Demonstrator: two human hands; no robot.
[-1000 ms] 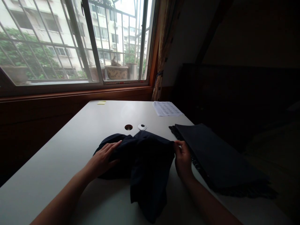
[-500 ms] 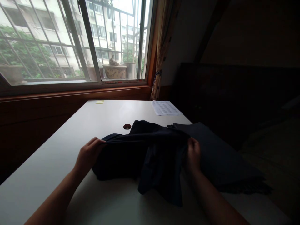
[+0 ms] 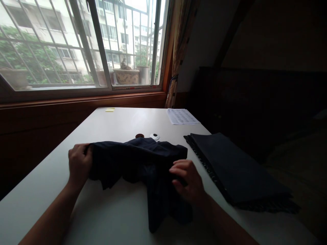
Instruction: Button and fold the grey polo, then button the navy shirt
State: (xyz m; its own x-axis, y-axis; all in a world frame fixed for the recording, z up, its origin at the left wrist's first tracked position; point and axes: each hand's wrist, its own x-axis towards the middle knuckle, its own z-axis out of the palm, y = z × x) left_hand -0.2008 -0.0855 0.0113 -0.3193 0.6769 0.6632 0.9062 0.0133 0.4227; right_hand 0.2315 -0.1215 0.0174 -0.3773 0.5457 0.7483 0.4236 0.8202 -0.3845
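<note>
A dark navy garment (image 3: 133,153) lies crumpled across the white table (image 3: 112,214), with part of it trailing toward me. Its exact kind is hard to make out in the dim light. My left hand (image 3: 79,160) is closed on the garment's left end, fingers curled round the cloth. Over the right part of the cloth is my right hand (image 3: 187,180), its fingers apart and slightly bent, near or touching the fabric without gripping it.
To the right lies a flat stack of dark fabric (image 3: 237,166) with frayed edges. Behind the garment are a round table hole (image 3: 139,135) and a white ring-shaped cap (image 3: 154,136). Printed papers (image 3: 182,116) and a yellow note (image 3: 110,110) lie at the far edge, below a barred window (image 3: 76,47).
My left hand has moved left, drawing the garment with it. My right hand has let go of the right edge and come inward. The white cap now shows behind the cloth.
</note>
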